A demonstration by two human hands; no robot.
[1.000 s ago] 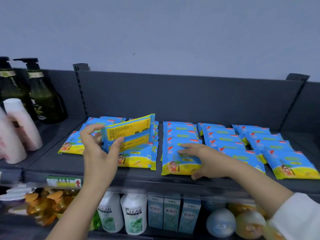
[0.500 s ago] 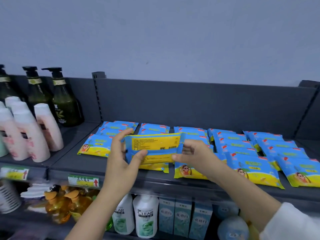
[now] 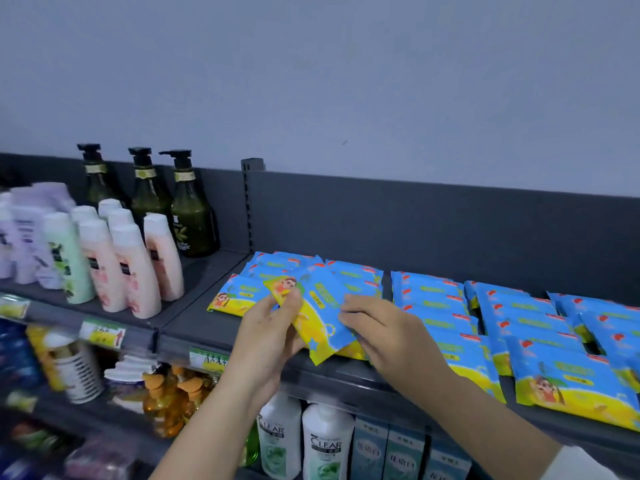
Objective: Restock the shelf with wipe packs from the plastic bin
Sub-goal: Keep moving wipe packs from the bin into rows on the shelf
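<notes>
"Wipe pack (image 3: 318, 313), current position?"

"Held in the air just over the front edge of the top shelf (image 3: 194, 327), face up and tilted, its yellow end toward the person. It sits above the second row from the left of the stocked packs (image 3: 433, 306), which lie flat in overlapping rows across the shelf."

"Status of the hands?"

"Both grasp the wipe pack. The left hand (image 3: 266, 337) pinches its left end between thumb and fingers. The right hand (image 3: 384, 330) has its fingers curled onto the right edge. A white sleeve shows at the right wrist."

"Adjacent stock?"

"Left of the divider: three dark green pump bottles (image 3: 190, 216) at the back, pink bottles (image 3: 138, 268) in front of them, then green and lilac ones, blurred. On the level below: two white shampoo bottles (image 3: 325, 441), with pale blue cartons beside them on the right."
</notes>
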